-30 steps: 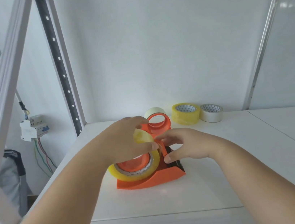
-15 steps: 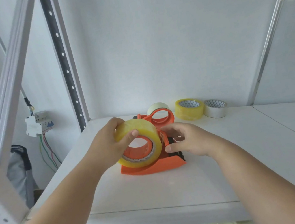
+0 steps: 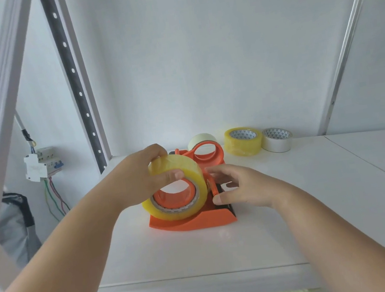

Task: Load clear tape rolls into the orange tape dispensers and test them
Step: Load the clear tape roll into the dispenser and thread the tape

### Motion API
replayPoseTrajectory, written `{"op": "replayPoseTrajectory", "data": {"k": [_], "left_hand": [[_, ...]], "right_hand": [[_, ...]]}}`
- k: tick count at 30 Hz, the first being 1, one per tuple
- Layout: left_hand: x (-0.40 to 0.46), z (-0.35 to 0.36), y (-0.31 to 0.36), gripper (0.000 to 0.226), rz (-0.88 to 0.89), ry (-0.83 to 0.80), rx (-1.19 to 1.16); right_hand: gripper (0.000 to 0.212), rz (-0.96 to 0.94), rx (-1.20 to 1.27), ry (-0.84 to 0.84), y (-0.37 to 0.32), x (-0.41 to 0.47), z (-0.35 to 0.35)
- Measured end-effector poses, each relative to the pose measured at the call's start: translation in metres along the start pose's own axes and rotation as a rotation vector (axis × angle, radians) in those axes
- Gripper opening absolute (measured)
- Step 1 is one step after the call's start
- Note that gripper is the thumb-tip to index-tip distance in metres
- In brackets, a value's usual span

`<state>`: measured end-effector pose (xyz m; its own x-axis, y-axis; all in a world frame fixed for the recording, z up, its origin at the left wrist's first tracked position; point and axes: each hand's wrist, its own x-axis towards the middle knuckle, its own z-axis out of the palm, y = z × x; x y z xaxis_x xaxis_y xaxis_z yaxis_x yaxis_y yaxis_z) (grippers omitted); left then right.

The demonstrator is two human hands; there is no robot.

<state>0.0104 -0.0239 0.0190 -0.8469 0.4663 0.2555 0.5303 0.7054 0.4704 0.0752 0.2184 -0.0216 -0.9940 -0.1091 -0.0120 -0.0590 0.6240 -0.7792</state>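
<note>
An orange tape dispenser [image 3: 192,222] lies on the white shelf [image 3: 225,247] in front of me. My left hand [image 3: 141,177] grips a yellowish clear tape roll [image 3: 180,187], tilted up on edge over the dispenser's orange hub. My right hand [image 3: 239,186] holds the dispenser at its black toothed blade end, thumb and fingers on either side. A second orange dispenser [image 3: 206,155] stands just behind, its ring-shaped part showing.
Three more rolls sit at the back: a pale one [image 3: 200,139] behind the second dispenser, a yellow one [image 3: 242,141] and a white one [image 3: 277,140]. A perforated shelf post [image 3: 74,83] rises at left. Packages lie on the level below.
The roll lay flat around the hub a second ago; my left hand has tipped it up on edge. My right hand stays on the dispenser's blade end.
</note>
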Motion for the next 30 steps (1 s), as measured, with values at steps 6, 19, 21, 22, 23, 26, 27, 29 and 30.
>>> {"op": "replayPoseTrajectory", "data": {"k": [6,19,21,22,23,26,27,29,30], "left_hand": [[-0.006,0.001,0.000,0.066,-0.024,0.004,-0.059],[-0.005,0.005,0.019,0.048,0.006,-0.009,-0.051],[-0.007,0.012,0.019,0.045,0.019,0.058,-0.091],[-0.008,0.015,0.018,0.045,0.025,0.087,-0.100],[-0.008,0.017,0.018,0.045,0.028,0.105,-0.110],[-0.008,0.020,0.016,0.046,0.025,0.109,-0.147],[-0.008,0.020,0.015,0.044,0.026,0.110,-0.158],[-0.009,0.021,0.014,0.039,0.024,0.119,-0.168],[-0.009,0.021,0.014,0.037,0.023,0.126,-0.167]], "right_hand": [[0.121,0.039,-0.077,-0.072,0.008,-0.002,0.008],[0.103,0.030,-0.182,0.015,-0.012,-0.007,0.006],[0.098,0.027,-0.145,0.025,-0.009,-0.006,0.008],[0.096,0.030,-0.111,0.027,-0.007,-0.006,0.008],[0.094,0.033,-0.069,0.029,-0.006,-0.006,0.008],[0.078,0.061,0.091,0.042,-0.002,-0.008,0.005],[0.066,0.063,0.141,0.048,-0.001,-0.008,0.004],[0.046,0.065,0.192,0.062,0.000,-0.007,0.004],[0.044,0.063,0.190,0.081,-0.001,-0.006,0.006]]}}
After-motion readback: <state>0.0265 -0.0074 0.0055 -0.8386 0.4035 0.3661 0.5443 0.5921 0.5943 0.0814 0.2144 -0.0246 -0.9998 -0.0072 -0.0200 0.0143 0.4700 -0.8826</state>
